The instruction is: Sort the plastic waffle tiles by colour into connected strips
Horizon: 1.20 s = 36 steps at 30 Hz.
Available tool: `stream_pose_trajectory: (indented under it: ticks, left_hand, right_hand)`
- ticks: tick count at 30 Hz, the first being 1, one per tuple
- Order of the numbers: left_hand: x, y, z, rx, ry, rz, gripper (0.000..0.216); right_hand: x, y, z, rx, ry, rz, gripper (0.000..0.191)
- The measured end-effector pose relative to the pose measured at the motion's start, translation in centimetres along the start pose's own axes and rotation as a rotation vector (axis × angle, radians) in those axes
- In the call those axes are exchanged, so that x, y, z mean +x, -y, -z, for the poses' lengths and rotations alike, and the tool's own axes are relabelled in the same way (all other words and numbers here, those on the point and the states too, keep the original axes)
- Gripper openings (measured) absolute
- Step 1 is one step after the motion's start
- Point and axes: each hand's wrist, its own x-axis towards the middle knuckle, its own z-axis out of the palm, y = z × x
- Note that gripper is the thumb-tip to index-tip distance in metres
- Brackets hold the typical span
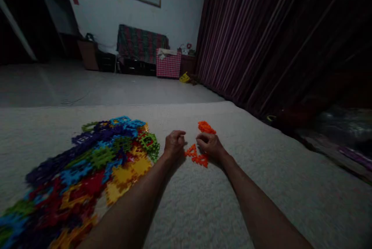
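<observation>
Both my arms reach forward over a pale carpet [203, 202]. My left hand [173, 144] is curled shut just left of a small group of orange interlocking plastic pieces [197, 157]; what it holds, if anything, is hidden. My right hand [209, 143] is curled over the same orange pieces, fingertips touching them. Another orange piece [206, 127] lies just beyond my right hand. A large heap of mixed plastic pieces [87, 167] in blue, purple, green, yellow and red spreads to the left of my left arm.
Dark striped curtains [261, 36] run along the right. At the far wall stand a covered bench [142, 43], a pink checked box [168, 64] and a yellow object [184, 77]. Dim clutter [334, 125] lies at the carpet's right edge.
</observation>
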Motion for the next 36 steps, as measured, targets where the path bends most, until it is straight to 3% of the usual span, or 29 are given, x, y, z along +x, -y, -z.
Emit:
stream_pose_trajectory:
  ticks: [4,6,8,11,21,27,32,36]
  left_hand:
    - [-0.1,-0.1,-0.2,-0.050,-0.053,0.020,0.029]
    - [-0.2,-0.2,-0.3,-0.072,-0.054,0.023,0.029]
    - [-0.2,-0.2,-0.3,-0.085,-0.043,0.033,0.030]
    - [-0.2,-0.2,-0.4,-0.094,-0.037,0.043,0.031]
    - [0.0,0.0,-0.6,-0.170,-0.062,0.083,0.032]
    - [0.2,0.7,-1.1,-0.280,-0.103,0.113,0.034]
    - [0.4,0.9,-1.3,-0.365,-0.150,0.147,0.034]
    - [0.3,0.8,-1.3,-0.373,-0.170,0.148,0.035]
  right_hand:
    - [0.1,0.9,0.8,0.071,0.260,-0.039,0.027]
    - [0.0,1.3,1.0,0.044,0.321,-0.049,0.031]
    - [-0.1,1.7,1.2,-0.038,0.339,-0.009,0.023]
    - [-0.3,2.4,1.3,-0.147,0.347,0.036,0.013]
    - [0.1,2.3,0.6,-0.267,0.359,0.103,0.017]
    - [0.1,4.1,0.7,-0.360,0.379,-0.042,0.016]
    - [0.2,4.5,0.2,-0.437,0.202,-0.220,0.015]
    - [0.3,3.5,-0.5,-0.283,0.159,-0.315,0.013]
